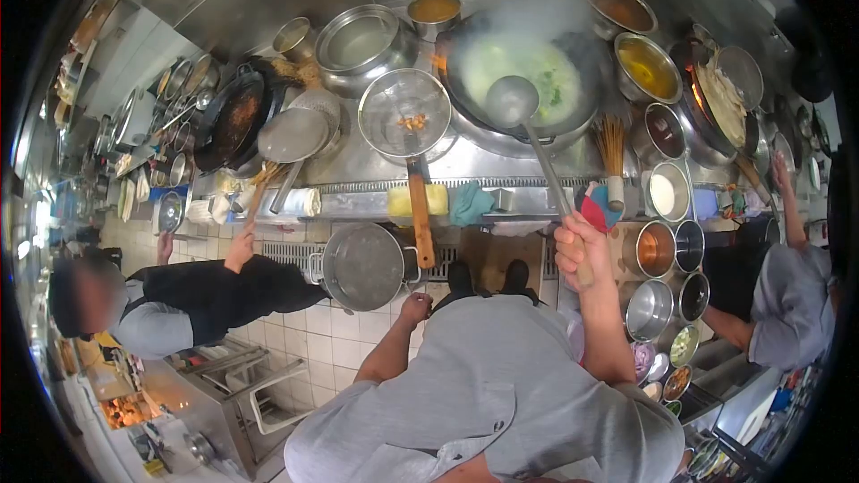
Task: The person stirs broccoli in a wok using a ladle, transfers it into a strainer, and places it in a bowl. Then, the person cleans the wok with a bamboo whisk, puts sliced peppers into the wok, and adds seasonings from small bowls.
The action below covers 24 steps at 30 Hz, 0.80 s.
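Note:
My right hand (582,249) is wrapped round the long handle of a ladle (513,100). The ladle's bowl is over the near side of a large wok (586,54), where pale green soup with chopped greens (546,80) steams. Low beside a metal pot with two loop handles (362,266), my left hand (416,307) is closed. It is close to the pot's right handle; whether it grips anything cannot be made out. A wooden-handled strainer (404,114) with small brown bits lies on the stove top, left of the wok.
A bamboo brush (613,156) stands right of the wok. Bowls of sauces, including an orange one (655,248), line my right. A big steel pot (358,40) is behind the strainer. One person (161,304) works at my left, another (787,304) at my right by a flaming wok.

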### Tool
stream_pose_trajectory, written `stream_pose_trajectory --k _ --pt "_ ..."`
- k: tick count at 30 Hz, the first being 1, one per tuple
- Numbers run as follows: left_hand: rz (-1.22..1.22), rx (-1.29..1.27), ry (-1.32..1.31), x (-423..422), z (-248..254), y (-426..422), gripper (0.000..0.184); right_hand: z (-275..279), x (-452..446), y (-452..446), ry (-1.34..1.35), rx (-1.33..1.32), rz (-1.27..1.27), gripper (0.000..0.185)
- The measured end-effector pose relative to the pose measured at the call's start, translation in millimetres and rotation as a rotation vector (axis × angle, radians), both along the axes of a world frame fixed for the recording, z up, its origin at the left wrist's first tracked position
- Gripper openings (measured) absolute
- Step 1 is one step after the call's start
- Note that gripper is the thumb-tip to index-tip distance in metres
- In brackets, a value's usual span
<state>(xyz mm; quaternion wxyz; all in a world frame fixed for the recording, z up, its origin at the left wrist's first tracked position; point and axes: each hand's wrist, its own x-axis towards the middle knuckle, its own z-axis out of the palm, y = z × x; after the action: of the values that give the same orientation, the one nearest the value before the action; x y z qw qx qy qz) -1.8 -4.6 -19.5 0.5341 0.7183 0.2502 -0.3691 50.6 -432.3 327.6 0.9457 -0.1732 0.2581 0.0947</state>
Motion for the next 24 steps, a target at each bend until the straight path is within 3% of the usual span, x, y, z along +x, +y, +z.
stream_pose_trajectory --k 1,4,10,13,16,17,19,22,24 --pt "0.001 -0.003 -0.002 -1 0 1 0.021 0 -3 0 -0.033 0.097 0.007 0.038" --pt "-0.127 0.072 0.035 -8 -8 13 0.021 21 -16 12 -0.046 -0.135 0.080 0.047" --pt "-1.105 0.348 -0.560 -34 -44 54 0.020 37 -38 38 -0.041 -0.698 0.255 0.070" --pt "-0.996 0.373 -0.621 -41 -38 53 0.022 27 -43 32 -0.058 -0.854 0.235 0.071" --pt "-0.920 0.435 -0.525 -36 -30 39 0.025 14 -46 14 -0.024 -1.004 0.198 0.070" --pt "-0.722 0.384 -0.417 -33 -27 33 0.025 12 -45 7 -0.013 -1.049 0.184 0.070" --pt "-0.324 0.277 -0.203 -26 -14 20 0.025 10 -43 -6 0.019 -1.037 0.160 0.070" --pt "-0.215 0.249 -0.138 -16 18 1 0.022 7 -39 -13 0.049 -0.974 0.130 0.071" --pt "-0.172 0.184 -0.091 -16 10 3 0.021 6 -32 -11 0.059 -0.897 0.111 0.073"
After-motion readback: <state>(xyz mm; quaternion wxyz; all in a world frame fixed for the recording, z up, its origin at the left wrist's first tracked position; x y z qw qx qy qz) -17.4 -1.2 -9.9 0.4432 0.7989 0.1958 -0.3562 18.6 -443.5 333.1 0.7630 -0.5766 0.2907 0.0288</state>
